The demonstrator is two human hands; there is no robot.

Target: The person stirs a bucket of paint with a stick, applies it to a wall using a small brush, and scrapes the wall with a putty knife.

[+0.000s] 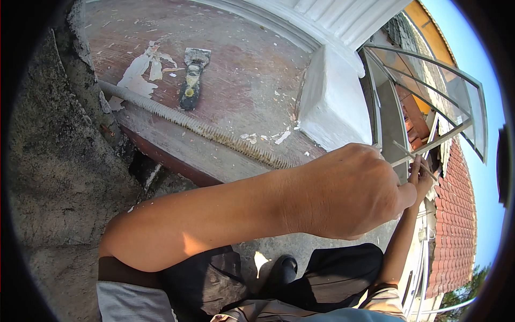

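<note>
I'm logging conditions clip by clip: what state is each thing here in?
Left hand: curled, grip hidden
Right hand: closed on stick
Stick: held
Scraper: lying flat, stained
Ledge: worn
Paint flakes: scattered
Ridged rod: lying along ledge
Window: open

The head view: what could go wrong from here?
The thin stick in the right hand overlaps the open window in this view; if they are as near as they look, a swing might strike the glass. The scraper lies on the ledge beside pale flakes; a sweep of the left forearm could perhaps knock it.
</note>
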